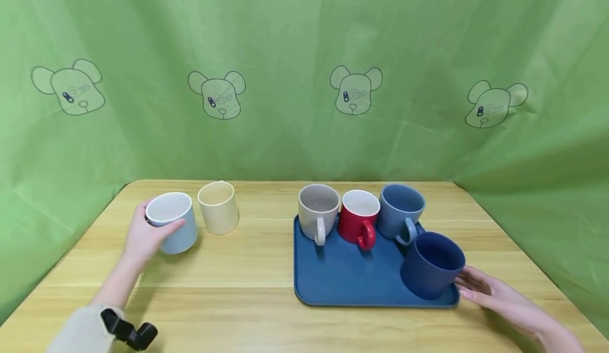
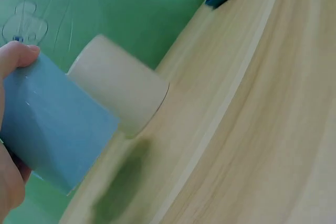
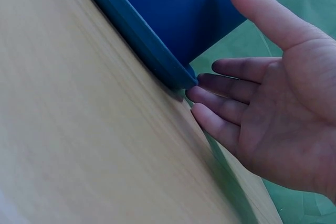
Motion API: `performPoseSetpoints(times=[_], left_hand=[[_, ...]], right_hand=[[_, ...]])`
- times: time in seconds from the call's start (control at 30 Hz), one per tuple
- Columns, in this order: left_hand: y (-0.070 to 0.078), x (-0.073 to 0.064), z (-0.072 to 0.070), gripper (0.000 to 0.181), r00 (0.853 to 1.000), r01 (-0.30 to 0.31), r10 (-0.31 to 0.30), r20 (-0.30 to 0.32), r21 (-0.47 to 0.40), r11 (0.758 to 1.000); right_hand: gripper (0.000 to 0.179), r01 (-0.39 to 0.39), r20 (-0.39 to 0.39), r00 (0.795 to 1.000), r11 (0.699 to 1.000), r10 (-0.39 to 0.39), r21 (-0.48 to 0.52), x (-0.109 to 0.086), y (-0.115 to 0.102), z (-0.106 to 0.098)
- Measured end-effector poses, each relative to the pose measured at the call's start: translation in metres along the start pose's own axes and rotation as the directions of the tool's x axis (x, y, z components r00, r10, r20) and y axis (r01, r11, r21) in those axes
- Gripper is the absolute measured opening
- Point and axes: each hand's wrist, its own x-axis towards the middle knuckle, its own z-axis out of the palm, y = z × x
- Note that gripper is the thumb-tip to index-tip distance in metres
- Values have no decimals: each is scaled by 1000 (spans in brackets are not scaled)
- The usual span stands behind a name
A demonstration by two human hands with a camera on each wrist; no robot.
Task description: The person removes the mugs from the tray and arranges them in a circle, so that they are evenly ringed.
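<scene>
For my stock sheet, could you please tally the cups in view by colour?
Light blue cup: 1
Cream cup: 1
Grey cup: 1
Red cup: 1
Medium blue cup: 1
Navy cup: 1
Total: 6 cups

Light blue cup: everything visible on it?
The light blue cup is roughly cylindrical, white inside, smooth and ceramic-looking; no handle shows, and no contents are visible. It is held roughly upright, off the wooden table, left of the cream cup in the head view. The left hand grips its side, thumb across the front.
</scene>
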Motion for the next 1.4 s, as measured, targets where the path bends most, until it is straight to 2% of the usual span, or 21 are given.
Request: performPoseSetpoints(times=[0.27,0.57,1.0,1.27,1.33,1.4], left_hand=[[-11,13,5,82,998,60,-59,-24,3,998],[-23,16,14,78,997,69,-70,-41,-28,997],[-23,20,22,80,995,84,-88,-46,-76,994],[-23,19,20,85,995,100,-102,-4,-129,987],[-20,16,18,86,993,113,-118,-21,-148,982],[-16,13,17,83,988,117,-132,-82,-160,980]], right_hand=[[60,10,-5,1000,1000,-10,-1,-1,0,0],[59,13,16,1000,1000,-14,17,-2,2,3],[60,-13,-12,1000,1000,13,-13,-4,0,3],[60,-6,-11,1000,1000,6,-10,-3,-2,1],[60,-11,-17,1000,1000,10,-12,-2,-3,1],[60,-18,-22,1000,1000,17,-16,-2,-3,2]])
